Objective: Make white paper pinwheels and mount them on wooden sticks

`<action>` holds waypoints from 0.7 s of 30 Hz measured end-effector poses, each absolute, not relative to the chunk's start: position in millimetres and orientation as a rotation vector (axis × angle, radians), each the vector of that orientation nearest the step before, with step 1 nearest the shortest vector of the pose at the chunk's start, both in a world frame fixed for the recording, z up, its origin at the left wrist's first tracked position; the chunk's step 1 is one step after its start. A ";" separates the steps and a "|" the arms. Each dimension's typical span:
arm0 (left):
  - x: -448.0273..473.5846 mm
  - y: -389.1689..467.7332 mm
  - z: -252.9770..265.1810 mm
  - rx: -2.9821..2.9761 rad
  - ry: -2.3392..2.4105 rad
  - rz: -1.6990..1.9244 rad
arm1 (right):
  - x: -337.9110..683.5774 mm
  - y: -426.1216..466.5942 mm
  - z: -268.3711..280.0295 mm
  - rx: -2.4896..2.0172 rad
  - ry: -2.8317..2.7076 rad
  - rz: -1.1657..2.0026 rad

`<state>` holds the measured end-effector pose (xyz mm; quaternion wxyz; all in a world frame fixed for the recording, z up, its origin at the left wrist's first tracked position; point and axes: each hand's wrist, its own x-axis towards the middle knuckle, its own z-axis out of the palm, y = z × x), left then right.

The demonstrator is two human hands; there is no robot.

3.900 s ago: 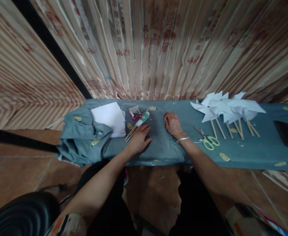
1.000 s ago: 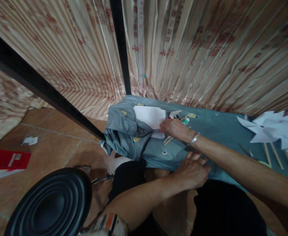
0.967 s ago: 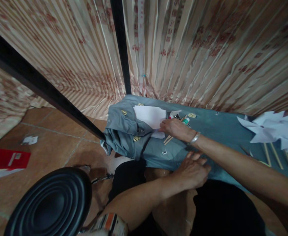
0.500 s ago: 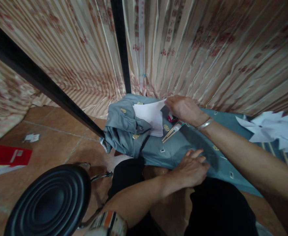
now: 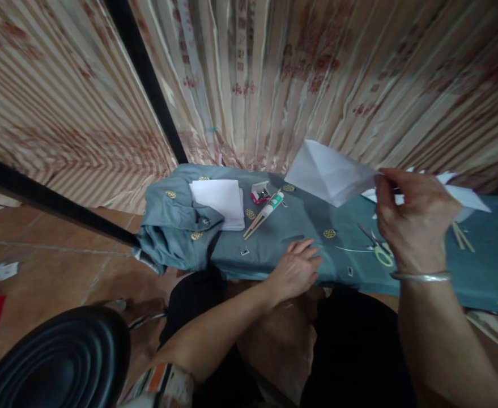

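Observation:
Pinched by one corner in my right hand [image 5: 414, 215], a creased sheet of white paper [image 5: 331, 170] hangs above the cloth-covered surface. My left hand [image 5: 297, 266] rests on the front edge of the grey-blue cloth [image 5: 269, 255], fingers spread, holding nothing. A stack of white paper [image 5: 218, 198] lies to the left. Beside it are a small red box [image 5: 260, 192] with its lid up, a glue stick [image 5: 273, 203] and wooden sticks [image 5: 252, 225]. Scissors with pale yellow handles [image 5: 382, 252] lie left of my right wrist. Folded white paper shapes [image 5: 465, 198] are partly hidden behind my right hand.
A black round stool [image 5: 57, 357] stands at the lower left. Two dark poles, one upright [image 5: 150, 85] and one slanting [image 5: 57, 198], border the left side. A patterned curtain [image 5: 265, 113] hangs behind the surface. More wooden sticks [image 5: 461, 235] lie at the right.
My right hand has lifted a sheet from the stack and carried it right. The view has swung right, bringing the scissors into sight. My left hand stays at the cloth's front edge.

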<state>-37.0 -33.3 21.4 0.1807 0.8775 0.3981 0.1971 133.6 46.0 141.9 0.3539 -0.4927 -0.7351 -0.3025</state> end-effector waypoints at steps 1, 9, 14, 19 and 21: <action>-37.2 -31.1 19.2 2.471 1.127 0.592 | 141.8 37.5 139.9 -1.280 -1.887 -0.848; -43.0 -13.4 6.2 2.363 1.204 0.946 | 153.5 -9.0 74.9 -1.295 -2.343 -0.501; -41.1 -6.2 7.7 2.502 1.216 0.845 | 156.2 -38.6 44.4 -1.197 -2.414 -0.086; -37.9 -0.7 1.8 2.552 1.129 0.665 | 172.6 -48.7 34.6 -1.189 -2.266 0.217; -37.4 0.6 1.3 2.539 1.145 0.662 | 181.6 -44.1 29.5 -1.232 -2.184 0.292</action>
